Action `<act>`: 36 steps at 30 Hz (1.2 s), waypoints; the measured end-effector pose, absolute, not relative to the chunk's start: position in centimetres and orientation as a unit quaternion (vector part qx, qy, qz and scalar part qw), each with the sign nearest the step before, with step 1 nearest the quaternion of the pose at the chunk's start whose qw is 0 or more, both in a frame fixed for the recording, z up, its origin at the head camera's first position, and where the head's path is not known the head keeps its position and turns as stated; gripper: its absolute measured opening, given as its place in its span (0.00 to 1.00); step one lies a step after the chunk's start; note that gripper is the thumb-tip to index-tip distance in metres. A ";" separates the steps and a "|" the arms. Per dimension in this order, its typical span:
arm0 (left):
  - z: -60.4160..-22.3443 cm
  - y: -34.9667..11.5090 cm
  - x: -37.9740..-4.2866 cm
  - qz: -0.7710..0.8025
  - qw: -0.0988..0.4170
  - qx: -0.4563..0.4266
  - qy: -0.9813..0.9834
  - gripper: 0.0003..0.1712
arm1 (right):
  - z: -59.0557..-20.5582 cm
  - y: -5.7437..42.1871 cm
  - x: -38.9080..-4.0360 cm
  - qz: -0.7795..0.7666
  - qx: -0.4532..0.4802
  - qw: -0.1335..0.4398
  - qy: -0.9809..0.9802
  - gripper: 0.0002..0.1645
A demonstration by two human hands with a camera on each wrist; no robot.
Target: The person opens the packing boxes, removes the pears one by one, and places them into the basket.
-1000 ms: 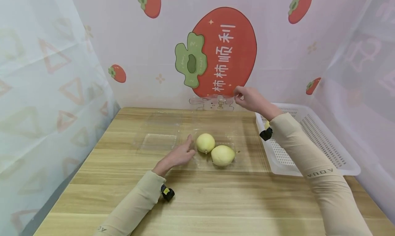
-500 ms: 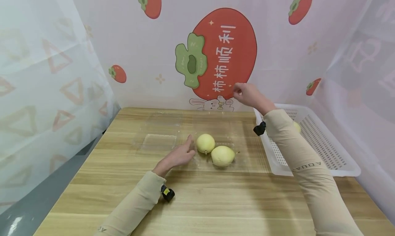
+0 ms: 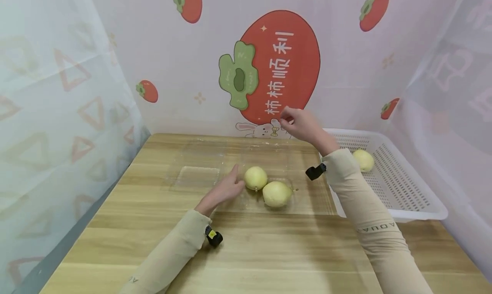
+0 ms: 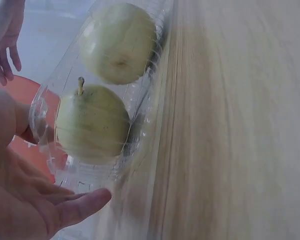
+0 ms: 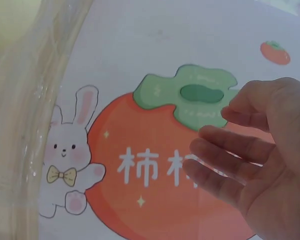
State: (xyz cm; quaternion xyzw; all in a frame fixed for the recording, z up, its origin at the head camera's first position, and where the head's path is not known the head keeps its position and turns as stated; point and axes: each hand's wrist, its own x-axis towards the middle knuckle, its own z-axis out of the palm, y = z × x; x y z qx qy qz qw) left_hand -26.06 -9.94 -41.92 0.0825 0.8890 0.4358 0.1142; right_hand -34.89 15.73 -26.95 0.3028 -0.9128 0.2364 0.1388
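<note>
Two yellow-green pears, one rounder (image 3: 255, 178) and one lying on its side (image 3: 277, 194), sit in a clear plastic clamshell box (image 3: 265, 155) whose lid stands open toward the back wall. My left hand (image 3: 226, 189) is at the box's left side, fingers extended and gripping nothing. Seen from the left wrist, that hand (image 4: 35, 200) lies right against the clear wall beside a stemmed pear (image 4: 92, 125). Above the lid's far edge hovers my right hand (image 3: 301, 124); its fingers (image 5: 230, 150) are loosely bent with nothing between them.
A second clear plastic box (image 3: 197, 176) lies to the left on the wooden table (image 3: 269, 251). At the right stands a white perforated basket (image 3: 403, 191) holding a pear (image 3: 363, 160). A printed fabric wall (image 3: 338, 72) closes off the back.
The lid edge, raised by my right hand a second ago, has dropped back away from it. My right hand has moved slightly left, uncovering the basket's pear. The left hand has hardly moved.
</note>
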 end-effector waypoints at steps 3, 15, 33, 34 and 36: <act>-41.9 -9.4 -26.5 0.461 0.080 0.072 0.881 0.47 | -27.1 15.4 -34.1 0.238 0.322 0.147 -0.905 0.09; -42.8 -8.5 -27.2 0.559 0.041 0.024 0.828 0.40 | -30.1 13.2 -31.4 0.172 0.390 0.091 -0.900 0.16; -43.4 -8.1 -27.2 0.594 0.037 0.008 0.803 0.47 | -36.3 10.0 -30.1 0.068 0.396 -0.065 -0.913 0.42; -43.4 -8.1 -27.2 0.592 0.037 0.011 0.805 0.47 | -36.6 9.9 -30.1 0.061 0.396 -0.071 -0.913 0.42; -43.6 -8.2 -27.1 0.596 0.040 0.016 0.802 0.48 | -37.1 9.8 -30.2 0.051 0.394 -0.083 -0.914 0.43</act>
